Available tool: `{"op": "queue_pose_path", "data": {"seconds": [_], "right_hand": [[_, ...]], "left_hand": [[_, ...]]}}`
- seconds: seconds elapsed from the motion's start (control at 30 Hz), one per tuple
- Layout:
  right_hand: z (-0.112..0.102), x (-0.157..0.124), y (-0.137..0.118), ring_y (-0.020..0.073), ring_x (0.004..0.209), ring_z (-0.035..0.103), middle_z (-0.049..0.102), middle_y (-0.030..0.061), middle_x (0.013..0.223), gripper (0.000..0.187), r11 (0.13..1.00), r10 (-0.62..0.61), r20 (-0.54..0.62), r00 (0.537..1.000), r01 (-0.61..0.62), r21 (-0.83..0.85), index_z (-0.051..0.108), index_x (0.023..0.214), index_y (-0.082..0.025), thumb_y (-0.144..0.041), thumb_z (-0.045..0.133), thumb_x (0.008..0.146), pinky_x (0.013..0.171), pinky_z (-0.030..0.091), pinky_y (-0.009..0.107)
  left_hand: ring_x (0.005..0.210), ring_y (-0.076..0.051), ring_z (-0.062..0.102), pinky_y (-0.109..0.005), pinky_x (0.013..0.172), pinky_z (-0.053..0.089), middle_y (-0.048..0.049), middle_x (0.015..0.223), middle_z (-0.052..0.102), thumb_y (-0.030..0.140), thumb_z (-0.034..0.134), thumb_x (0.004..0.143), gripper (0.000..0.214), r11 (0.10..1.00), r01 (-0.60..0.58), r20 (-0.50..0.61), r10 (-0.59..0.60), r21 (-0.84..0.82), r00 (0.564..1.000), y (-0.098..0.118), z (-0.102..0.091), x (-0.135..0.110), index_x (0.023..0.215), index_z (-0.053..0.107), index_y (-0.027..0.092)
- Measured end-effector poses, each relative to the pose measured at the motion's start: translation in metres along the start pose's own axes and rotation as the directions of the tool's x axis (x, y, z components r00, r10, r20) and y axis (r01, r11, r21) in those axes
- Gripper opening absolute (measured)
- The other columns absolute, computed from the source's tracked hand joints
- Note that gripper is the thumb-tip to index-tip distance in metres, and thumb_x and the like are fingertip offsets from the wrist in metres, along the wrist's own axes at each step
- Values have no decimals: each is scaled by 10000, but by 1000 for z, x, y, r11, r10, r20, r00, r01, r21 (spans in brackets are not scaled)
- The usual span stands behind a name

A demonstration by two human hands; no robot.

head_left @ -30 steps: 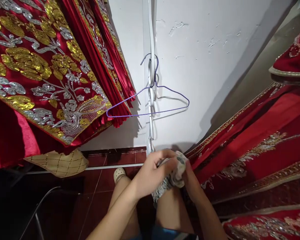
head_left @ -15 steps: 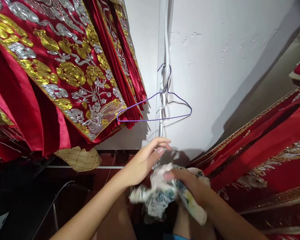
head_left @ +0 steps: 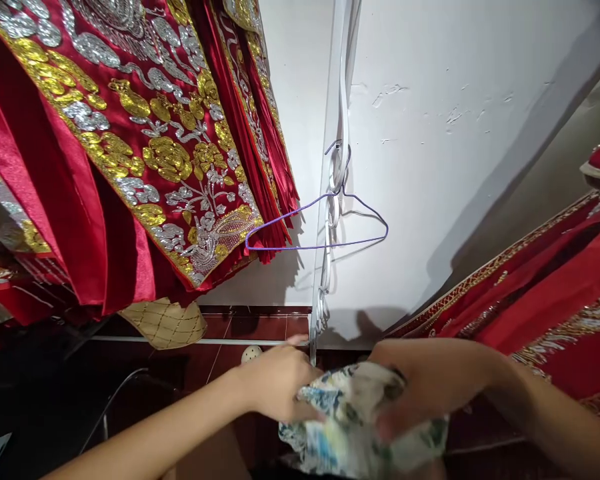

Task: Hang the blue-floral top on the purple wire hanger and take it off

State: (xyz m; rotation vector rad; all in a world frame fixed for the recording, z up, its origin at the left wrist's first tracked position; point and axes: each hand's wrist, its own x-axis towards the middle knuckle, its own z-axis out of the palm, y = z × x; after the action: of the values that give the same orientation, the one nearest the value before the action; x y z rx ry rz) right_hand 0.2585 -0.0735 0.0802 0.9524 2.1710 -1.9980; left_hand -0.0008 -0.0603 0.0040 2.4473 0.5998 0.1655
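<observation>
A crumpled printed cloth (head_left: 350,427), white with blue and green patches, is bunched low in the middle between both hands. My left hand (head_left: 275,380) grips its left edge with curled fingers. My right hand (head_left: 430,380) lies over the right side with fingers closed into the fabric. A purple wire hanger (head_left: 317,227) hangs bare on a white strap against the wall above the hands.
Red garments (head_left: 130,153) with gold and silver embroidery hang at the upper left. More red embroidered fabric (head_left: 555,300) spreads along the right. A beige quilted item (head_left: 163,323) sits by the dark red tiled floor (head_left: 230,347). The white wall (head_left: 455,133) fills the back.
My left hand, lifted open above the cloth half a second ago, has come down and closed on it. My right hand has shifted right and lower. The view has tilted slightly.
</observation>
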Motion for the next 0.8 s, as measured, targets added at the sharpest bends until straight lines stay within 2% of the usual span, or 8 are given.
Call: {"op": "queue_pose_path", "data": {"seconds": [0.1,0.2,0.33,0.47,0.53,0.63,0.7,0.8], "right_hand": [[-32,-17,4,128,607,530,652,19,691,155,960,-96,-400,912,-21,-278,749,788,-148,-271,660,817,516,391,208],[-62,-22,11,127,533,479,658,28,677,210,952,-194,-699,689,-39,-303,769,893,-165,-247,620,770,472,336,233],[-91,-11,17,145,509,489,668,17,691,537,950,-257,-809,528,-14,-311,679,1259,-181,-231,591,732,501,389,264],[-116,17,24,285,1142,622,647,100,1330,660,890,-413,-828,378,-26,-456,561,1424,-226,-206,567,765,921,496,384],[-128,33,30,294,1346,500,501,81,1521,676,886,-427,-820,381,-1,-463,521,1462,-226,-207,547,787,1073,414,410],[-137,50,37,265,1342,513,533,69,1500,620,898,-414,-794,445,57,-436,569,1423,-222,-206,521,805,1109,386,389],[-137,54,40,247,1210,597,668,66,1326,503,888,-437,-770,464,87,-451,682,1272,-214,-200,487,809,1032,435,359],[-132,49,41,192,773,616,711,33,840,326,889,-433,-786,441,66,-453,739,950,-178,-209,451,801,702,459,288]], "left_hand": [[594,-178,582,-485,1062,383,-10,569,597,384,617,908,308,951,115,-94,-92,287,991,-23,-17,-16,678,610,180],[611,-152,535,-398,973,419,-2,620,584,362,458,999,390,959,215,-211,-175,185,962,-25,-46,-37,688,602,176],[788,-166,542,-273,763,425,-37,829,594,413,441,1002,379,952,211,-394,-285,-220,874,-4,-77,-49,768,596,158],[673,-135,453,-246,640,384,19,713,459,467,434,978,379,854,157,-473,-418,-497,776,18,-88,-46,728,455,182],[654,-135,453,-246,615,378,22,725,468,489,428,974,360,874,228,-456,-428,-429,781,26,-92,-46,772,450,191],[690,-193,530,-300,668,417,-2,741,551,469,450,959,278,885,461,-432,-396,55,811,35,-101,-48,975,536,205],[733,-254,580,-385,765,453,-35,716,592,386,442,944,233,733,544,-428,-372,409,823,38,-108,-49,1005,565,198],[763,-294,628,-473,892,461,-74,684,623,293,393,925,203,540,559,-417,-373,629,829,36,-119,-48,834,547,196]]}}
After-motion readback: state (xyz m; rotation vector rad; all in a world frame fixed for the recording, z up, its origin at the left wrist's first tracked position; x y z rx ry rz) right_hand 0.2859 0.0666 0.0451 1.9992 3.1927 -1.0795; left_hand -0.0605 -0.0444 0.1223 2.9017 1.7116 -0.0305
